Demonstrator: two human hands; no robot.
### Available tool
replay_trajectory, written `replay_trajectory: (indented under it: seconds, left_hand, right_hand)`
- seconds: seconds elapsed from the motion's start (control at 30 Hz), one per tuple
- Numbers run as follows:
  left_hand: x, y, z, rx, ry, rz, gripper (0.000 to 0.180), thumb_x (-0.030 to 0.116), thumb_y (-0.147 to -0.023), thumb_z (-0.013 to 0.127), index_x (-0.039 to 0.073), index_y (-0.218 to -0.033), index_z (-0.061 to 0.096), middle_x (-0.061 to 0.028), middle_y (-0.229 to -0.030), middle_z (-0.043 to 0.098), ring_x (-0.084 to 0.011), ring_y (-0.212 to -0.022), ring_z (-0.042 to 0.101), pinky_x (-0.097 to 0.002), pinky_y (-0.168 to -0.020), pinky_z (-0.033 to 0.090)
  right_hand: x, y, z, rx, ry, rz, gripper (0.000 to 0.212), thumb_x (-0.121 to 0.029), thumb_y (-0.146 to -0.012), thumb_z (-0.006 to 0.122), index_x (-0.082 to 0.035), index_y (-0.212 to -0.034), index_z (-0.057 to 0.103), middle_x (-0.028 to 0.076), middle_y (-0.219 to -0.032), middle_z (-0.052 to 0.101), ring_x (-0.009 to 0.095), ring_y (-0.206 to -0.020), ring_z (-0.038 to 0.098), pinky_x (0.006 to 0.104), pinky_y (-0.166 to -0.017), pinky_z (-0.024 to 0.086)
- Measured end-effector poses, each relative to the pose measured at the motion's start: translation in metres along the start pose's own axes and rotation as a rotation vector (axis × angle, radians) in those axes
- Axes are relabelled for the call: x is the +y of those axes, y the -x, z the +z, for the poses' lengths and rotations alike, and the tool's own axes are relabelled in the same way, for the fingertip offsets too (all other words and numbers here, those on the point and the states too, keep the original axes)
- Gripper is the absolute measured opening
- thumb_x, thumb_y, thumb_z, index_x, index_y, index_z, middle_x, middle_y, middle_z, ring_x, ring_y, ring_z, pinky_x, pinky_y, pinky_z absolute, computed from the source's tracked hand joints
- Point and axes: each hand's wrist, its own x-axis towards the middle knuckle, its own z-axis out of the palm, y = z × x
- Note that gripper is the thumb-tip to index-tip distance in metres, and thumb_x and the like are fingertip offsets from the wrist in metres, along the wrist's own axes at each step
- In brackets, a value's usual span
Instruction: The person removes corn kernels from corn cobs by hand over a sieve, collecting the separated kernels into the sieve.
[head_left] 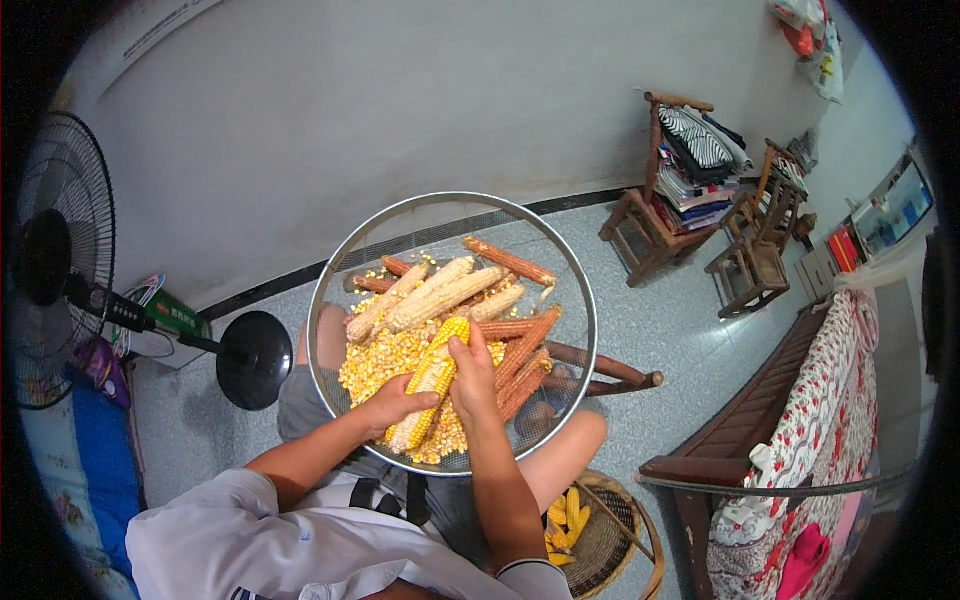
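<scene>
A partly stripped corn cob (430, 386) is held between my two hands, tilted over a round metal sieve (594, 330) on my lap. My left hand (399, 404) grips its lower part, thumb across the bared strip. Higher up, the fingers of my right hand (472, 368) wrap around the right side, with the thumb near the top end. Loose yellow kernels (375, 365) are heaped in the sieve under the cob. Beyond them lie several bare cobs, some pale (445, 298) and some reddish brown (528, 340). My palms are hidden.
By my right leg stands a wicker basket (610, 540) with yellow corn ears (567, 522). A black standing fan (245, 358) is at the left. Wooden chairs (655, 225) stand by the far wall, one piled with books and cloth. A bench with a flowered cover (790, 400) is at right.
</scene>
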Motion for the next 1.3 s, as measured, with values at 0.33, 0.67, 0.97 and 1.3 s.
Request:
replay_trajectory:
  seconds: [0.33,0.67,0.97,1.3]
  left_hand:
    - [-0.005,-0.004,-0.006,-0.08,-0.022,0.023,0.049,0.031,-0.083,0.071,0.002,-0.116,0.051,-0.0086,-0.089,0.062,-0.0177,-0.076,0.062,-0.0315,-0.068,0.052]
    - [-0.004,-0.003,0.0,-0.054,-0.049,0.03,0.039,0.02,-0.085,0.069,0.003,-0.116,0.053,-0.0053,-0.093,0.062,-0.0142,-0.079,0.061,-0.0293,-0.071,0.051]
    - [-0.004,-0.001,0.0,-0.017,-0.082,0.03,0.044,0.021,-0.084,0.071,0.002,-0.119,0.053,-0.0057,-0.101,0.062,-0.0142,-0.087,0.06,-0.0303,-0.079,0.049]
    - [-0.008,-0.004,0.004,0.018,-0.205,0.07,0.046,0.022,-0.083,0.071,0.002,-0.12,0.053,-0.0062,-0.102,0.063,-0.0148,-0.089,0.06,-0.0309,-0.081,0.049]
  right_hand:
    - [-0.014,0.002,-0.002,-0.012,-0.374,0.194,0.054,0.002,-0.088,0.048,0.003,-0.139,0.032,0.014,-0.127,0.051,0.023,-0.113,0.053,0.0344,-0.097,0.043]
    - [-0.018,0.003,-0.002,-0.079,-0.226,0.151,0.043,-0.003,-0.088,0.057,0.003,-0.128,0.044,0.012,-0.115,0.058,0.021,-0.102,0.059,0.0342,-0.09,0.049]
    - [-0.002,-0.003,-0.007,-0.066,0.28,-0.034,0.034,-0.008,-0.094,0.05,0.002,-0.126,0.045,0.011,-0.113,0.058,0.017,-0.099,0.058,0.0315,-0.086,0.049]
    - [-0.004,-0.004,0.001,0.045,-0.06,0.039,0.028,-0.012,-0.098,0.042,0.002,-0.122,0.046,0.012,-0.107,0.06,0.016,-0.09,0.06,0.0304,-0.079,0.051]
